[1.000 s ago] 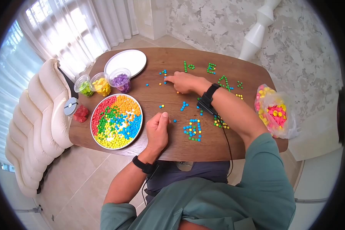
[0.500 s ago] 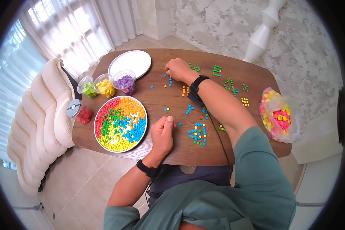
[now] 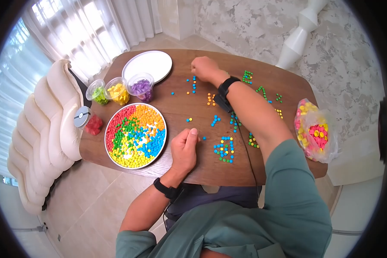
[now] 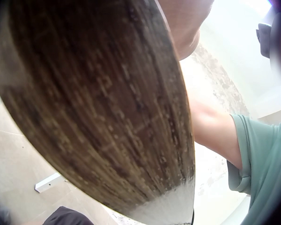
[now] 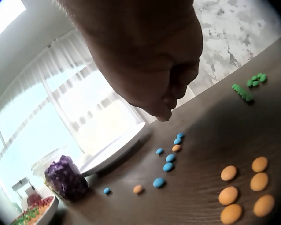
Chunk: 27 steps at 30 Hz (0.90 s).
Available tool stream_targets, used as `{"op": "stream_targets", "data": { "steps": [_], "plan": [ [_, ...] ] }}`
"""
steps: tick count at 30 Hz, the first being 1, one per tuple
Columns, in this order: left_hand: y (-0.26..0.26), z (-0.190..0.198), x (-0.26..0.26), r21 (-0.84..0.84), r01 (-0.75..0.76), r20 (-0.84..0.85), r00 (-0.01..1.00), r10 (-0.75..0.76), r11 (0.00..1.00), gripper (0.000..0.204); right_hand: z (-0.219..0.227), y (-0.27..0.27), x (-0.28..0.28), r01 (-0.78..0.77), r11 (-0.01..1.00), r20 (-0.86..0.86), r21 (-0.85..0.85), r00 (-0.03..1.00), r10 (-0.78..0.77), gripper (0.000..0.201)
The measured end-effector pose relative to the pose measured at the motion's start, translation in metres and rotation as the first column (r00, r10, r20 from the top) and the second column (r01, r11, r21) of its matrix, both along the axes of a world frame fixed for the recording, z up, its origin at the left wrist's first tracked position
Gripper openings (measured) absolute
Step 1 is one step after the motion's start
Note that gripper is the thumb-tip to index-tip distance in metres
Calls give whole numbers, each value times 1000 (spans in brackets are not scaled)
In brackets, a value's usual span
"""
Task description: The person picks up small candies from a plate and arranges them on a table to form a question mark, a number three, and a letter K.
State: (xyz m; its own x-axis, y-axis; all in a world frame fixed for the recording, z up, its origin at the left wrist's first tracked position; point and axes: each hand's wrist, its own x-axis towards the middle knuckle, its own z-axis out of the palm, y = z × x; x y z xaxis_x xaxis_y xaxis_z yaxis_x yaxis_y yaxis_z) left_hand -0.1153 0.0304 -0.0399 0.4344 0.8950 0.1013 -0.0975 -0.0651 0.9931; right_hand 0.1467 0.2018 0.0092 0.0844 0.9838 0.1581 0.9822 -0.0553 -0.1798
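Observation:
My right hand (image 3: pixel 205 69), fingers curled, is just beyond the far end of a short column of blue and orange sweets (image 3: pixel 194 84). In the right wrist view that hand (image 5: pixel 150 61) hangs over the table, its fingertips past the blue sweets (image 5: pixel 170 158); whether they pinch anything is hidden. My left hand (image 3: pixel 184 149) rests as a fist near the front edge, thumb on top, beside a single blue sweet (image 3: pixel 204 138); the inside of the fist is hidden. Left of it stands a round tray (image 3: pixel 109 151) of multicoloured sweets.
Beyond the tray are tubs of green, yellow and purple pieces (image 3: pixel 141 88), a tub of red pieces (image 3: pixel 93 125) and a white plate (image 3: pixel 147 64). Small groups of sweets, including orange ones (image 3: pixel 211 99), dot the table (image 3: pixel 176 167). A plastic bag (image 3: pixel 314 131) lies at the right.
My right hand has moved from beside the sweet column to past its far end, uncovering the column. The left fist stays near the front edge; the head view has shifted slightly.

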Motion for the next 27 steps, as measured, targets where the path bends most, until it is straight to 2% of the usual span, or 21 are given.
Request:
{"op": "stream_targets", "data": {
  "steps": [1, 3, 5, 9, 11, 15, 17, 24, 26, 27],
  "plan": [
    [-1, 1, 1, 4, -1, -8, 1000, 1, 1000, 41, 2, -3, 9, 61, 998, -122, 3, 991, -60, 15],
    [-1, 1, 1, 8, 4, -10, 1000, -4, 1000, 41, -3, -9, 22, 51, 999, -135, -19, 989, -53, 15],
    [0, 1, 2, 15, 8, -15, 1000, -8, 1000, 41, -15, -9, 29, 138, 985, -212, -101, 965, -157, 13],
    [-1, 2, 1, 24, 8, -24, 1000, -7, 1000, 41, -15, -18, 18, 88, 986, -291, -139, 948, -125, 14],
    [-1, 3, 1, 24, 4, -37, 999, -4, 1000, 41, -19, -18, 16, 86, 991, -346, -107, 931, -118, 10],
    [0, 2, 1, 24, 4, -13, 1000, -3, 1000, 41, -22, -15, 18, 93, 986, -313, -139, 940, -133, 16],
    [0, 2, 2, 24, 6, -10, 1000, -6, 1000, 41, -28, -15, 20, 101, 991, -332, -82, 935, -123, 16],
    [0, 3, 2, 30, 21, -11, 1000, -21, 999, 39, -28, -18, 19, 92, 994, -327, -61, 939, -107, 14],
    [-1, 3, 2, 31, 24, -3, 1000, -24, 999, 39, -29, -17, 17, 80, 996, -305, 48, 950, -61, 12],
    [-1, 3, 3, 36, 19, 4, 1000, -20, 999, 39, -26, -18, 12, 78, 996, -303, 49, 951, -60, 12]
  ]
}}
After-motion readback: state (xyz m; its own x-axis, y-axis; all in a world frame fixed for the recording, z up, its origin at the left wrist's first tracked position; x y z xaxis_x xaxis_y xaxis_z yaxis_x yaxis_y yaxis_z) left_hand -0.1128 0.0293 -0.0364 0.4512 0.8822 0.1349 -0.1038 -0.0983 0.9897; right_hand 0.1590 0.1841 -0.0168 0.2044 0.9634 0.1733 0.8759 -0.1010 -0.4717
